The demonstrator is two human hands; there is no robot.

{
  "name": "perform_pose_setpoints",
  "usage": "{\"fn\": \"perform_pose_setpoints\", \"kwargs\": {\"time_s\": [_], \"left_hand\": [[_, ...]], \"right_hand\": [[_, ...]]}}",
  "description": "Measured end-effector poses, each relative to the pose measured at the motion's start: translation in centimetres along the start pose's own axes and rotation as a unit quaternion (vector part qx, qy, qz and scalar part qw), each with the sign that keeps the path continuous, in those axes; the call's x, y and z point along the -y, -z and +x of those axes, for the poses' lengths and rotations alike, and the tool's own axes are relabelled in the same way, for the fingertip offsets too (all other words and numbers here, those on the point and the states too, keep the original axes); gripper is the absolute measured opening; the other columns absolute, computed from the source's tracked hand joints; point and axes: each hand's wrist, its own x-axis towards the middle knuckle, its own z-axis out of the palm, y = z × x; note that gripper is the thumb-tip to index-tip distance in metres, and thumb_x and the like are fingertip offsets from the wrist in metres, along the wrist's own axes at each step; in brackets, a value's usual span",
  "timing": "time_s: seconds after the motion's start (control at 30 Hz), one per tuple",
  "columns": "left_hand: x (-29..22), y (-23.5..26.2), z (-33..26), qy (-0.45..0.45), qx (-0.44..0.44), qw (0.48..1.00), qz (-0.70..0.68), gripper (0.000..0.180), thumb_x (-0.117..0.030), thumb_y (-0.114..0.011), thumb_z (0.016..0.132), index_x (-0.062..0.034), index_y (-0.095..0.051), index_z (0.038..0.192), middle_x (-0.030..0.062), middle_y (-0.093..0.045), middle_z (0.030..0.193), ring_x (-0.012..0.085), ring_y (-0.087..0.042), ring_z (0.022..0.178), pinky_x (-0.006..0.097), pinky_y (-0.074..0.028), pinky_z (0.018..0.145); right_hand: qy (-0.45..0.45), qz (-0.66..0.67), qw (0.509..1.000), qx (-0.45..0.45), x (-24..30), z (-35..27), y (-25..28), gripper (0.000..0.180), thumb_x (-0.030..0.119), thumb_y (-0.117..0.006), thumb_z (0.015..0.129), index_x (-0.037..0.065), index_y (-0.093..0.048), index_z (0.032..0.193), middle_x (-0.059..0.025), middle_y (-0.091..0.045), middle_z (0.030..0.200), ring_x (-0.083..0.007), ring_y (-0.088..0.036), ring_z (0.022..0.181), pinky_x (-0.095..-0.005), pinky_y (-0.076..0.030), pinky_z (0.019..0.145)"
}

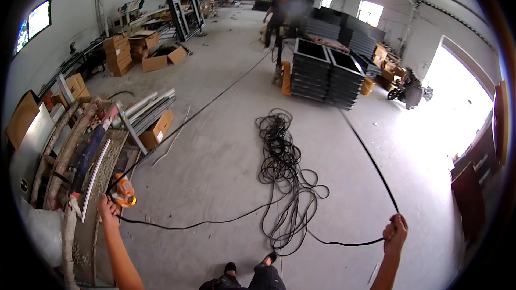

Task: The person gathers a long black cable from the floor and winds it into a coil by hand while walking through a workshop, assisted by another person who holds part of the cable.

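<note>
On concrete floor (215,145), both hands closed round black cable (285,172), left (107,207), right (395,232), cardboard boxes (118,53) stacked behind.

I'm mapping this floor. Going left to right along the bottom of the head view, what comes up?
Cluttered bench → left hand → orange tool → black cable pile → right hand → dark panel.
</note>
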Motion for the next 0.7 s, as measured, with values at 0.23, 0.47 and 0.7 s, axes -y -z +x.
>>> {"fn": "perform_pose_setpoints", "kwargs": {"time_s": [0.23, 0.47, 0.7], "left_hand": [[0.2, 2.2, -8.0, 0.003, 0.078, 0.996, -0.043, 0.029, -0.037, -0.047, 0.091, -0.016, -0.044, 0.071, -0.0087, -0.025, 0.052, 0.0033, -0.023, 0.042, 0.021, -0.017, 0.039], [-2.2, 5.9, -16.8, -0.019, 0.058, 0.998, -0.02, 0.029, -0.039, -0.049, 0.09, -0.0168, -0.043, 0.072, -0.0092, -0.024, 0.052, 0.0031, -0.021, 0.04, 0.02, -0.017, 0.038], [-1.1, 7.5, -25.5, -0.006, 0.097, 0.995, -0.021, 0.029, -0.039, -0.05, 0.089, -0.0168, -0.042, 0.071, -0.0091, -0.023, 0.052, 0.0033, -0.02, 0.04, 0.02, -0.018, 0.037]], "right_hand": [[-0.062, 0.036, 0.996, 0.059, -1.2, -3.8, 0.1, 0.027, 0.022, -0.049, 0.091, 0.002, -0.049, 0.073, 0.0038, -0.026, 0.044, -0.0058, -0.022, 0.035, -0.023, -0.016, 0.034], [-0.071, 0.061, 0.992, 0.086, -0.5, -6.1, 6.3, 0.027, 0.022, -0.048, 0.091, 0.002, -0.047, 0.073, 0.0045, -0.025, 0.044, -0.0053, -0.02, 0.035, -0.023, -0.015, 0.035], [-0.087, 0.075, 0.992, 0.05, 0.5, -10.3, 17.1, 0.027, 0.024, -0.051, 0.09, 0.004, -0.048, 0.072, 0.0043, -0.025, 0.043, -0.0063, -0.022, 0.035, -0.0231, -0.017, 0.035]]}}
